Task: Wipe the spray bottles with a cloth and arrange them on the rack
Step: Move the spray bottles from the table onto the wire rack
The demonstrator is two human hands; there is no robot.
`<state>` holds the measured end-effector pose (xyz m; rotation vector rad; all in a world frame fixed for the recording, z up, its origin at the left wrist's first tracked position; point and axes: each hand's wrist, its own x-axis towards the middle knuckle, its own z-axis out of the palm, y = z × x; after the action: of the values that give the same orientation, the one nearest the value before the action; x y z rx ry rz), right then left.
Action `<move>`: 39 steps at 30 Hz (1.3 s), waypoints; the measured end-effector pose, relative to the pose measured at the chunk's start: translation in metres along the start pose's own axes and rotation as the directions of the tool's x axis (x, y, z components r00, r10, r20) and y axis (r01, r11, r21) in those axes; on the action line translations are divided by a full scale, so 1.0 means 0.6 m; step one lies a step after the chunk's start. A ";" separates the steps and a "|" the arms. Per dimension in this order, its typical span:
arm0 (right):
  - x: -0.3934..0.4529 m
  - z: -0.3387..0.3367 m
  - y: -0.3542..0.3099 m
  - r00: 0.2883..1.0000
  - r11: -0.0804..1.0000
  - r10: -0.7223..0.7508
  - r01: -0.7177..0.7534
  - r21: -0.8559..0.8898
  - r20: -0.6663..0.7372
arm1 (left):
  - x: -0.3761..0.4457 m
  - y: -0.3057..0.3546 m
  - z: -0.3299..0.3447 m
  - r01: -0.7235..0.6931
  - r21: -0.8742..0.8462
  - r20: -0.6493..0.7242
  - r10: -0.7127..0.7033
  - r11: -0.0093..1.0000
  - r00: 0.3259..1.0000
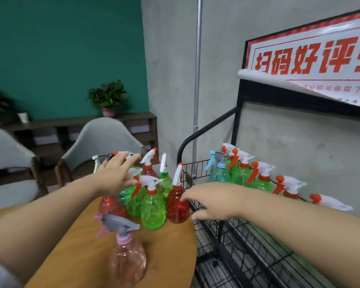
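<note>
Both hands open: left hand (pixel 114 173) over bottles, right hand (pixel 211 201) seemingly touching red bottle (pixel 176 206).

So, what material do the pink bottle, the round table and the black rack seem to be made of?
Pink bottle: likely clear tinted plastic, glossy; the table shows through it.
Round table: wood or wood-look laminate, smooth; the blur hides any grain.
Black rack: thin metal wire grid on a tube frame, apparently painted matte black.
</note>
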<state>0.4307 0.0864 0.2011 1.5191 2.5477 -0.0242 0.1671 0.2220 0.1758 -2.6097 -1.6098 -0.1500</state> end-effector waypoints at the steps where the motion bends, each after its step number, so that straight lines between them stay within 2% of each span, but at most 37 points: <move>1: 0.016 0.004 -0.017 1.000 0.999 -0.016 0.017 0.035 -0.013 | -0.008 -0.002 0.005 0.065 -0.024 0.035 -0.064 0.998 0.997; 3: 0.047 0.015 -0.051 0.999 0.994 -0.040 0.043 0.102 -0.033 | -0.019 -0.004 0.015 0.133 -0.059 0.093 -0.127 0.989 0.988; 5: 0.075 0.024 -0.084 0.998 0.984 -0.046 0.052 0.171 -0.040 | -0.024 -0.005 0.025 0.137 -0.096 0.118 -0.126 0.986 0.985; 11: 0.137 0.046 -0.152 0.995 0.917 0.003 0.039 0.397 -0.104 | -0.010 0.003 0.042 0.060 -0.100 0.135 -0.046 0.993 0.990; 16: 0.177 0.081 -0.183 0.996 0.829 0.056 -0.006 0.559 -0.073 | 0.016 0.028 0.045 0.026 -0.119 0.167 -0.006 0.993 0.986; 21: 0.177 0.084 -0.184 0.992 0.796 0.053 0.030 0.605 -0.119 | 0.039 0.055 0.030 -0.015 -0.073 0.231 0.031 0.997 0.973; 24: 0.157 0.069 -0.163 0.998 0.820 -0.001 0.034 0.571 -0.058 | 0.038 0.060 0.031 -0.009 -0.077 0.262 0.029 0.997 0.965; 28: 0.116 0.050 -0.114 0.999 0.852 -0.050 0.034 0.523 0.017 | 0.036 0.039 0.049 0.059 -0.171 0.194 -0.026 0.983 0.981; 30: 0.091 0.028 -0.084 0.998 0.870 -0.056 0.035 0.493 0.028 | 0.034 0.041 0.040 0.057 -0.221 0.159 -0.022 0.974 0.987; 32: 0.064 -0.002 -0.053 1.000 0.883 -0.020 0.007 0.470 0.023 | 0.032 0.053 0.021 0.021 -0.329 0.066 0.000 0.944 0.998; 35: 0.021 -0.044 -0.002 0.997 0.868 0.076 -0.073 0.492 0.015 | 0.027 0.077 -0.021 -0.014 -0.531 -0.055 -0.018 0.848 0.998; 39: -0.031 -0.088 0.062 0.975 0.793 0.217 -0.153 0.590 -0.038 | 0.022 0.117 -0.076 -0.079 -0.752 -0.140 -0.041 0.655 0.989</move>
<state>0.4643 0.0935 0.2586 2.0173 2.5871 -0.7986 0.2333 0.1971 0.2222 -3.0469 -1.7161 -1.2492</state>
